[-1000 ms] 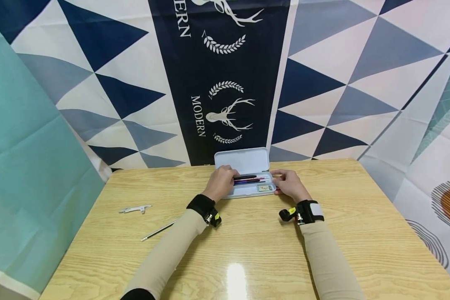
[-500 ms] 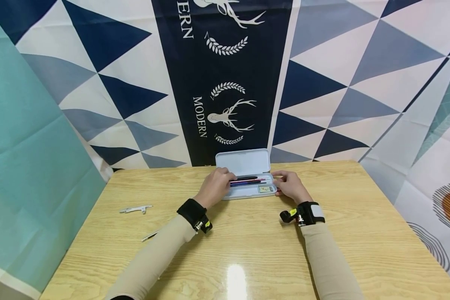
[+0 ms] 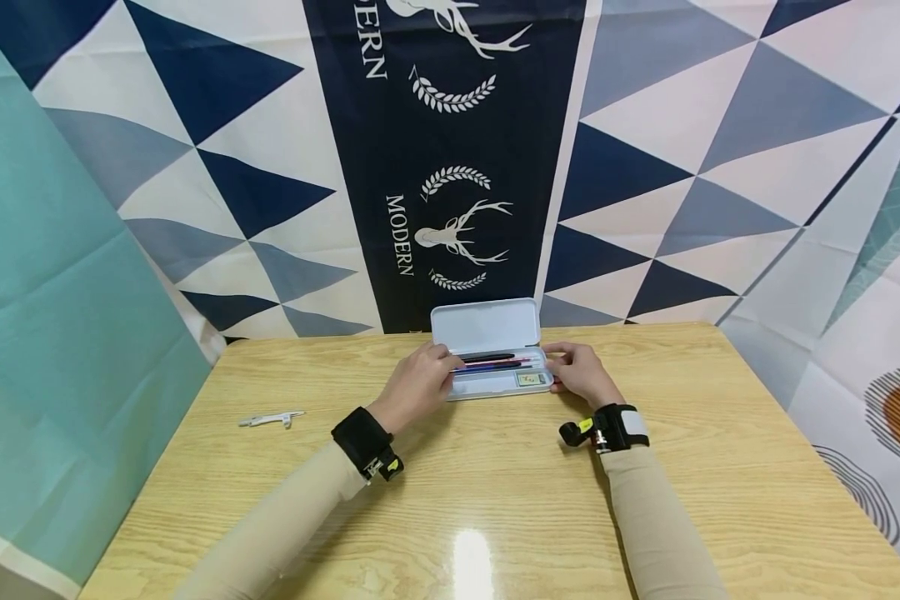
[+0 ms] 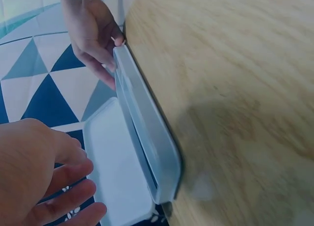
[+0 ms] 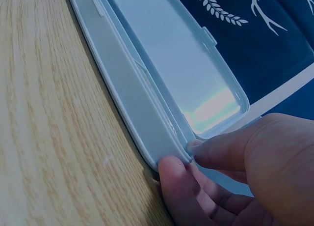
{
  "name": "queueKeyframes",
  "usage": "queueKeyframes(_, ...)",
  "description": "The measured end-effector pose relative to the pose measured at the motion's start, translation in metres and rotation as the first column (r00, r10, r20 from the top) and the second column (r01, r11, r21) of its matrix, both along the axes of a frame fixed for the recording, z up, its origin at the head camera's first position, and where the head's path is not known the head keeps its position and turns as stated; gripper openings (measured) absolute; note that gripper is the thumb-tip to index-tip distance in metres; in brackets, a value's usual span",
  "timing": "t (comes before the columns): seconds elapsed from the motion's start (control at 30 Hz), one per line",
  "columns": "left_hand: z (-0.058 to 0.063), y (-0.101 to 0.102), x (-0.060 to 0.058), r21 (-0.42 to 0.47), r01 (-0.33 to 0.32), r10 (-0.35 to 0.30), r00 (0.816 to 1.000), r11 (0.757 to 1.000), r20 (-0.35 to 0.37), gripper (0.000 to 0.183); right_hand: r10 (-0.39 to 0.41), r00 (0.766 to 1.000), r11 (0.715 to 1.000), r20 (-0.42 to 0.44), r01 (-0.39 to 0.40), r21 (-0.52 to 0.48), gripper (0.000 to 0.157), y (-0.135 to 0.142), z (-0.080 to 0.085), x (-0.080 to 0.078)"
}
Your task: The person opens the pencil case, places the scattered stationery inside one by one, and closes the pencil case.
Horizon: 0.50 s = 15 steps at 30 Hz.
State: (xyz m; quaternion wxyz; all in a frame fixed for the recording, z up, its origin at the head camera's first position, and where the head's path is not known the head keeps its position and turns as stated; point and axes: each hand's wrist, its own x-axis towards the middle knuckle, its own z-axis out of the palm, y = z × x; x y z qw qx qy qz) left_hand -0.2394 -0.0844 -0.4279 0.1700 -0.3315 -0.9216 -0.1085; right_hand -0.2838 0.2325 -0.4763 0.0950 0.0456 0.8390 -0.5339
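A pale blue pencil case [image 3: 487, 386] stands with its lid [image 3: 486, 325] raised at the back of the table. Several pens [image 3: 491, 365] lie inside, beside a small patterned rectangular piece [image 3: 530, 379]. My left hand [image 3: 417, 382] is by the case's left end; in the left wrist view its fingers [image 4: 73, 186] are loosely bent with nothing between them. At the opposite end, my right hand [image 3: 579, 372] pinches the case's corner. The right wrist view shows the thumb and a finger [image 5: 174, 179] on the case wall [image 5: 122, 83].
A white drawing compass [image 3: 272, 418] lies on the left of the wooden table [image 3: 540, 500]. Behind the case hangs a patterned cloth [image 3: 465, 125], and the raised lid stands close in front of it. A teal cloth [image 3: 67, 333] borders the left side.
My left hand has drawn back leftward from over the pens, uncovering more of them. Its forearm has swung left and now hides the pencil on the table. The right hand has kept its place.
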Motion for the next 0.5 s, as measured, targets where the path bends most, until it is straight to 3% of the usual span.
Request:
queueKeyframes(0.27,-0.008,-0.027,0.007,0.032,-0.035,0.034,0.999,0.999,0.028,0.024,0.019,1.000,1.000,-0.016,-0.019,-0.011,0.046,0.002,0.001,0.004)
queueKeyframes(0.5,-0.017,-0.054,0.010,0.033,-0.062,0.063,0.998,0.998,-0.024,0.020,0.021,1.000,1.000,-0.020,-0.021,0.008,0.046,0.002,0.000,0.004)
